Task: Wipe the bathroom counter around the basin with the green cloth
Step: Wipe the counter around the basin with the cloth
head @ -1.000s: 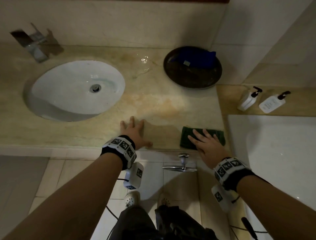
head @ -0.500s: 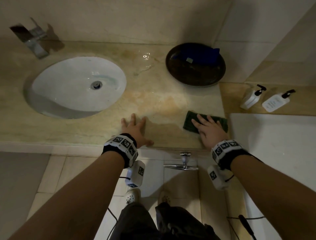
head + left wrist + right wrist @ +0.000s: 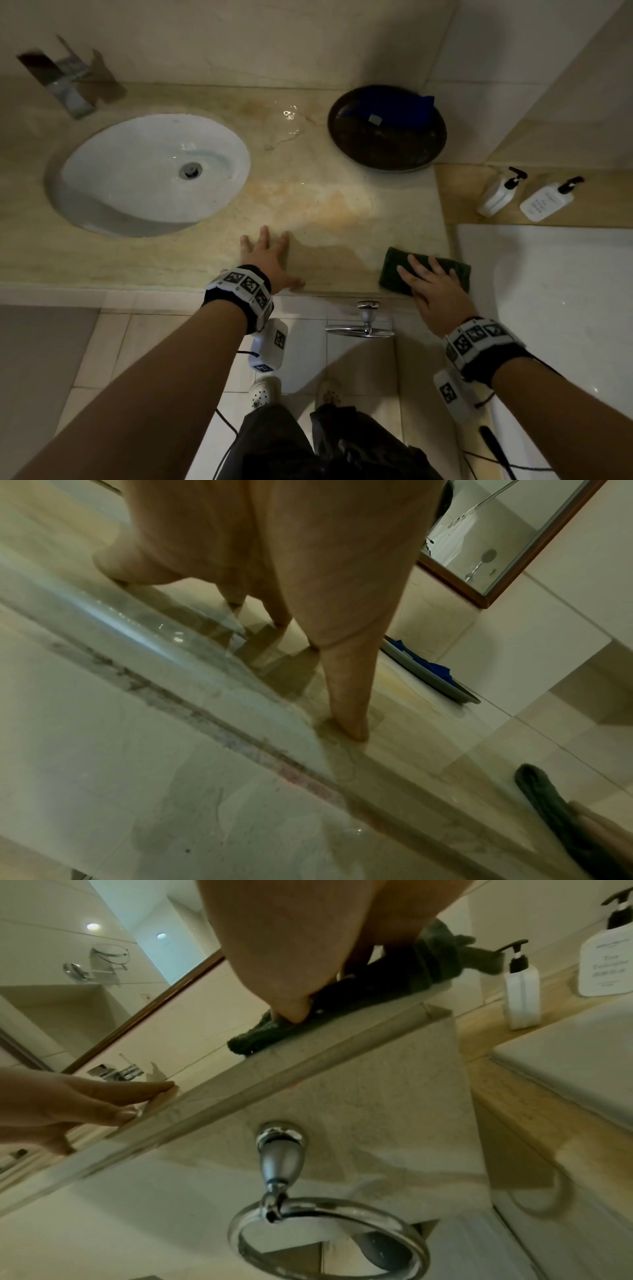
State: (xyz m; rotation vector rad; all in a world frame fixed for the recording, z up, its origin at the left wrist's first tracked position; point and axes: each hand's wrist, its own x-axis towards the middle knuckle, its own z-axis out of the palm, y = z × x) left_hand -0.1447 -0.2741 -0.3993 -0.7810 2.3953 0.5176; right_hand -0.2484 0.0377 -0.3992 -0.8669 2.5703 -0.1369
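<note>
The green cloth [image 3: 392, 270] lies folded on the beige stone counter [image 3: 318, 205] at its front right corner. My right hand [image 3: 430, 282] lies flat on the cloth with straight fingers, pressing it down; the right wrist view shows the cloth [image 3: 369, 993] under the palm at the counter's edge. My left hand [image 3: 265, 255] rests flat on the counter with spread fingers, just right of the white oval basin [image 3: 154, 171]. In the left wrist view its fingertips [image 3: 354, 730] touch the wet stone, and the cloth [image 3: 548, 799] shows at the lower right.
A dark round tray [image 3: 387, 137] holding a blue cloth sits at the back right. Water drops [image 3: 291, 114] glisten beside it. The tap [image 3: 68, 85] is on the wall at back left. Two white pump bottles [image 3: 500, 193] stand on a ledge by the bathtub [image 3: 548, 291]. A chrome towel ring [image 3: 364, 323] hangs under the counter.
My right hand slid the cloth away from me, then back toward the front edge at the right corner. The left hand stayed planted on the counter.
</note>
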